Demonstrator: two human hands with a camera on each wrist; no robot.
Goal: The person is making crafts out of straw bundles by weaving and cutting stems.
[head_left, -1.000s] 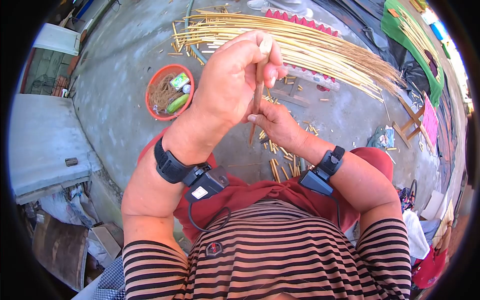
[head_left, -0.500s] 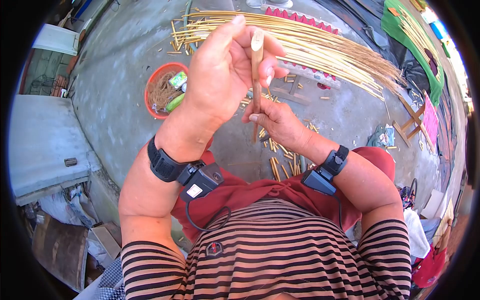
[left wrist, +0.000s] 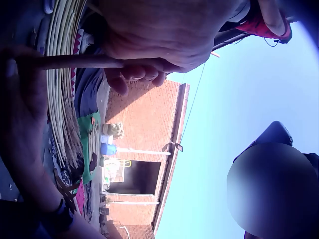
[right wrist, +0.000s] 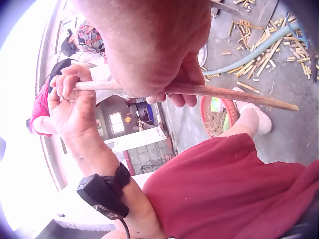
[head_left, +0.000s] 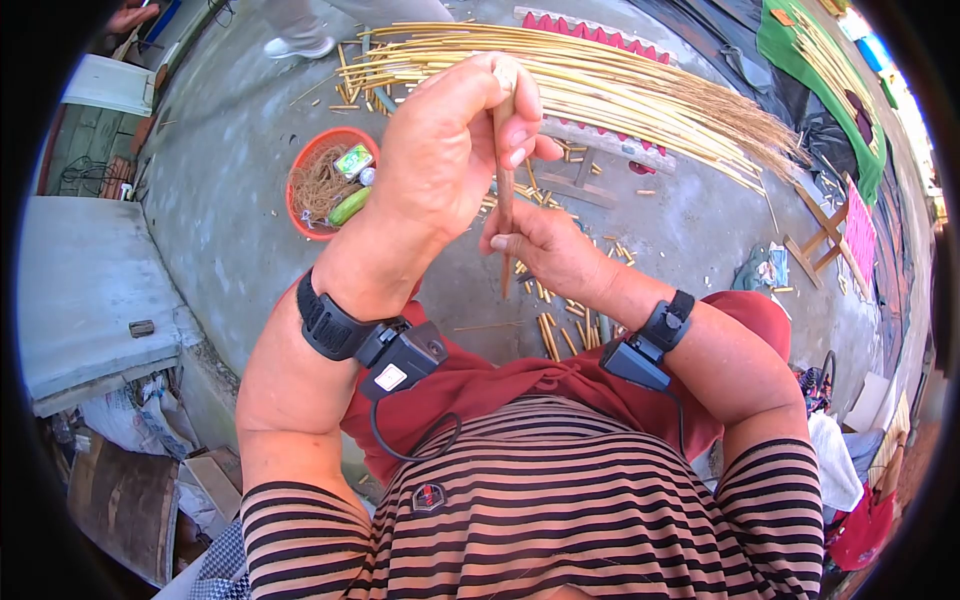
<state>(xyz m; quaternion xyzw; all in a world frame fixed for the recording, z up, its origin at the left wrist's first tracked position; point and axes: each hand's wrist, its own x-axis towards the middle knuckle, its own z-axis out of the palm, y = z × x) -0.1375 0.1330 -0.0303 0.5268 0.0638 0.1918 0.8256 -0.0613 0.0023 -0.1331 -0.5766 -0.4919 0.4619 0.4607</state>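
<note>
A slim brown wooden stick (head_left: 504,180) stands nearly upright before my chest in the head view. My left hand (head_left: 430,150) grips its upper end, thumb and fingers folded round it; the right wrist view shows those fingers (right wrist: 65,82) curled over the pale tip. Lower down, my right hand (head_left: 550,245) holds the stick with the thumb laid against it. Past that hand the stick narrows to a thin free end, seen slanting outward in the right wrist view. In the left wrist view the stick (left wrist: 84,61) spans the gap between both hands.
Long yellow stalks (head_left: 600,85) lie in a bundle across the floor ahead. A red basket (head_left: 292,200) holds fibre, a green vegetable and a packet. Short cut pieces (head_left: 550,335) are scattered below my hands. Another person's shoe (head_left: 300,47) is at the top left.
My left thumb, lifted off half a second ago, is folded over the stick's top again. The right hand keeps its grip. The other person's feet have moved left along the top.
</note>
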